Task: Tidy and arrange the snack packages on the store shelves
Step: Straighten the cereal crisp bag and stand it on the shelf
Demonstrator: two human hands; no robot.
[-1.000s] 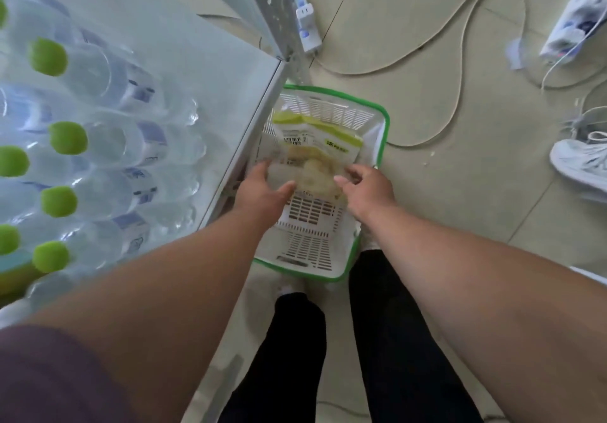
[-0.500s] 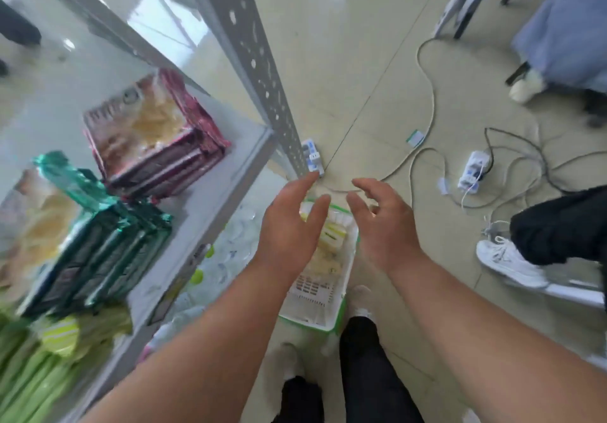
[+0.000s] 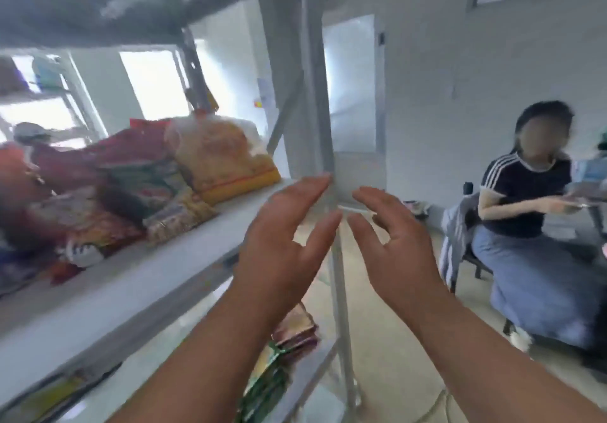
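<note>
— Where are the hands just now?

— Both raised in front of the shelf upright [image 3: 323, 146], palms turned toward each other. The left hand [image 3: 282, 245] has its fingers stretched out and loose, holding nothing. The right hand [image 3: 391, 245] is the same, fingers slightly bent and spread, also holding nothing. There's a narrow gap between them and they don't touch.

— And the snack packages?

— Piled on the grey shelf [image 3: 157, 278] to the left of the hands. Nearest the corner sits a yellow bag [image 3: 223, 159], propped up and leaning back. Next to it on the left is a slumped heap of red and green packs [image 3: 131, 172], overlapping one another; the picture is blurred, so I can't read any labels. Neither hand is touching them.

— Anything lower down?

— On the shelf beneath, partly hidden behind the left forearm, more packets [image 3: 289, 340], brownish on top and green below, stacked near the upright.

— Who else is about?

— A seated person [image 3: 525, 212] over on the right in a dark striped-sleeve top and a blue skirt, well away from the shelving, holding something flat in front of them.
</note>
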